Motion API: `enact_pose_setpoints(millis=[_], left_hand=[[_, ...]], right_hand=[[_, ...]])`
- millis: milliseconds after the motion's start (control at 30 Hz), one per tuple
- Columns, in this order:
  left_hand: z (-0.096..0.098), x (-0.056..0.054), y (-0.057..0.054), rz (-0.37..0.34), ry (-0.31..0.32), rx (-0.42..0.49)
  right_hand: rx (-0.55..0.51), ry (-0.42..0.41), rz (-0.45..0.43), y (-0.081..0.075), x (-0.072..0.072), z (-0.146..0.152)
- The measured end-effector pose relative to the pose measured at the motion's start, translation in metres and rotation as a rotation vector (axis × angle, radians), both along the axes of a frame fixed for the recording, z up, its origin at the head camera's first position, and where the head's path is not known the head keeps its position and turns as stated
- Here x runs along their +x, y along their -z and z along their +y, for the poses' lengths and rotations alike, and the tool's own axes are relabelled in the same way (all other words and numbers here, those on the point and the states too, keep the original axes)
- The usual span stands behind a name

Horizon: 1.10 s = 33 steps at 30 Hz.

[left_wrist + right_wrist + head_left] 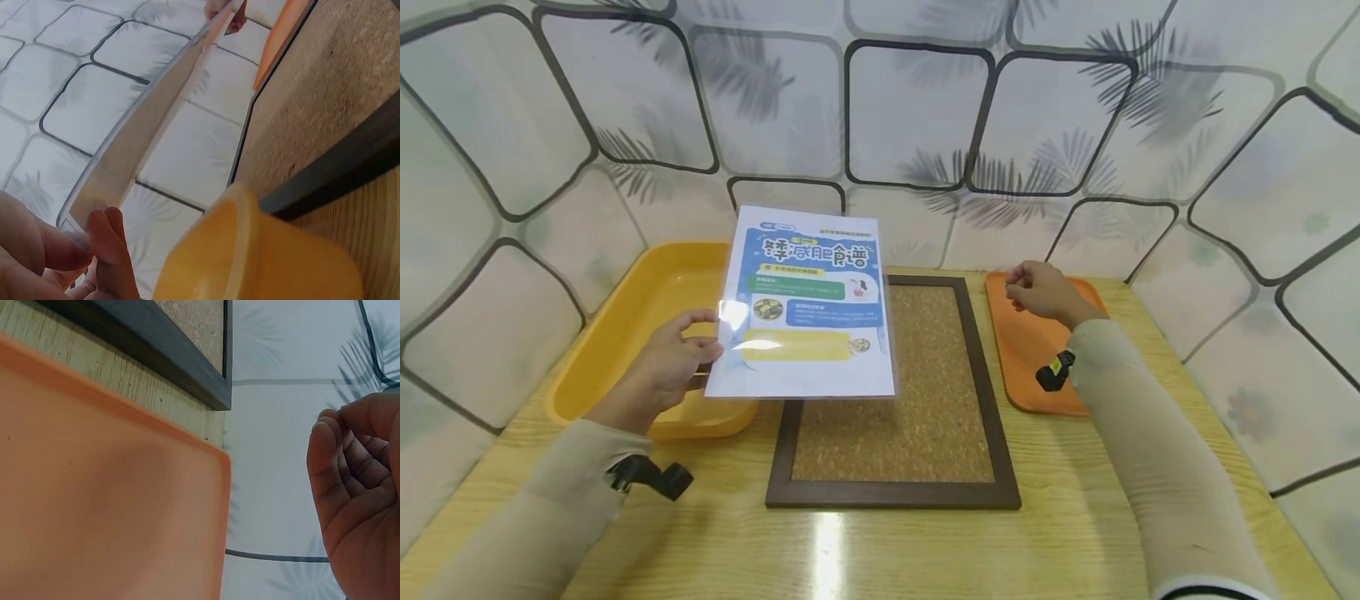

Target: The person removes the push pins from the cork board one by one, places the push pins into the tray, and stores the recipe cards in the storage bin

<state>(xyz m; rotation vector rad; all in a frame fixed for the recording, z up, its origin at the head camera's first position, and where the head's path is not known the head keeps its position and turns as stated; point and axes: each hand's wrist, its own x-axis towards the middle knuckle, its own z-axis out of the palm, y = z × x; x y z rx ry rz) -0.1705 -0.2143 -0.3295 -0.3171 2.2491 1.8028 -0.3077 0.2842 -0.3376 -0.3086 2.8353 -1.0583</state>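
Observation:
My left hand pinches a clear-laminated poster by its left edge, thumb on one side and fingers on the other. The sheet has blue, green and yellow printed panels and is held up, tilted, overlapping the left part of a cork board in a dark brown frame. In the left wrist view the poster appears nearly edge-on. Over the orange tray is my right hand, thumb and fingertips pressed together. A tiny dark speck shows between the tips in the right wrist view; I cannot tell its kind.
A deep yellow bin stands on the left, partly behind the left hand and poster. The wooden table holds everything, with a pale patterned curtain around its back and sides.

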Motion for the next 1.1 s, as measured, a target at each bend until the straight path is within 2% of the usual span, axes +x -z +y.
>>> enact_pose_setpoints(millis=[100, 300, 667, 900, 1100], left_hand=[[-0.009, -0.002, 0.001, 0.004, 0.011, 0.005], [-0.030, -0.004, 0.002, 0.055, 0.043, 0.030], [-0.063, 0.000, 0.006, 0.092, 0.035, 0.025], [-0.082, 0.006, 0.006, 0.076, 0.015, -0.032], [-0.096, 0.010, 0.008, 0.039, 0.001, -0.044]], right_hand=[[-0.005, -0.002, -0.019, 0.001, 0.001, 0.005], [-0.008, 0.002, -0.049, 0.001, 0.006, 0.011], [-0.008, 0.002, -0.042, 0.005, 0.010, 0.018], [0.013, 0.003, -0.037, 0.009, 0.012, 0.025], [0.003, 0.007, -0.043, 0.017, 0.013, 0.036]])
